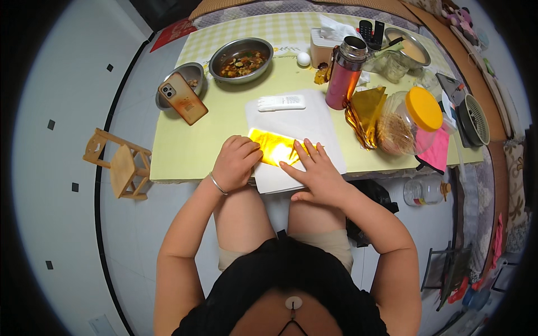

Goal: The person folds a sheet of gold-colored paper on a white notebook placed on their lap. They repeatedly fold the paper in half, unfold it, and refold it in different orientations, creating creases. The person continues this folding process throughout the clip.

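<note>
A shiny gold foil sheet (274,147) lies on white paper (325,120) at the table's near edge. My left hand (238,159) has its fingers curled together on the foil's left end, closed on it; the fingertips are partly hidden. Over the right end, my right hand (318,176) rests with fingers spread, pressing the foil down and holding nothing. Just beyond the foil, a slim white case (281,103) sits on the paper. More gold foil sheets (367,112) stand folded and crumpled to the right.
Right of the paper are a pink thermos (344,75) and a yellow-lidded jar (412,120). A phone (183,99) leans on a small metal bowl (196,73) at left. Behind are a food bowl (241,60), a white ball-like object (303,59) and a tissue box (320,47).
</note>
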Demonstrator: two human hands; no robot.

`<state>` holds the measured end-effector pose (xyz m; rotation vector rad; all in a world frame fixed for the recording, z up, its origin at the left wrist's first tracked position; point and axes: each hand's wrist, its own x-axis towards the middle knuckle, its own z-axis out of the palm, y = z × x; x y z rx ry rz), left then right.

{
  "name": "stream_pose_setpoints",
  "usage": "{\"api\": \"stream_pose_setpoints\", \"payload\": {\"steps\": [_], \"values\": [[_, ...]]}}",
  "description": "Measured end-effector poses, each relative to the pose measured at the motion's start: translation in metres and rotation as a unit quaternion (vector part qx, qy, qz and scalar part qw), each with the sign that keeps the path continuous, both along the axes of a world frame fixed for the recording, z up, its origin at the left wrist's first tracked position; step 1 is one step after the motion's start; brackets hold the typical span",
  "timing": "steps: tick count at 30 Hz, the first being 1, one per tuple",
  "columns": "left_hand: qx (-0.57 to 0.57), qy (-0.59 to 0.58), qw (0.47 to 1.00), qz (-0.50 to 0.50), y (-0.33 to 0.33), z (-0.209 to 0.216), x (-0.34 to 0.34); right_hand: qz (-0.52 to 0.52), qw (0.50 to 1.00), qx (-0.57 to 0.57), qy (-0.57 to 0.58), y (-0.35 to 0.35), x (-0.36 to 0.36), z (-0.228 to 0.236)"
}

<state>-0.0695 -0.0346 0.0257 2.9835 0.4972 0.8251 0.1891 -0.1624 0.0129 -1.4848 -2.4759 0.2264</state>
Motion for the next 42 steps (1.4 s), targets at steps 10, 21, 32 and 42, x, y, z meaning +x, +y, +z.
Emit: {"api": "stream_pose_setpoints", "payload": {"steps": [10, 21, 32, 42], "values": [[-0.058, -0.007, 0.994, -0.095, -0.022, 0.001, 0.008, -0.002, 0.985, 0.012, 0.172, 0.024, 0.034, 0.004], [-0.330, -0.125, 0.930, 0.102, -0.023, -0.021, 0.017, -0.164, 0.943, 0.123, 0.261, 0.014, -0.039, -0.020], [-0.292, -0.153, 0.936, 0.126, -0.013, -0.040, 0.023, -0.192, 0.936, 0.155, 0.251, 0.019, -0.040, -0.033], [-0.309, -0.152, 0.937, 0.062, -0.013, -0.034, 0.013, -0.173, 0.935, 0.159, 0.267, 0.017, -0.041, -0.029]]}}
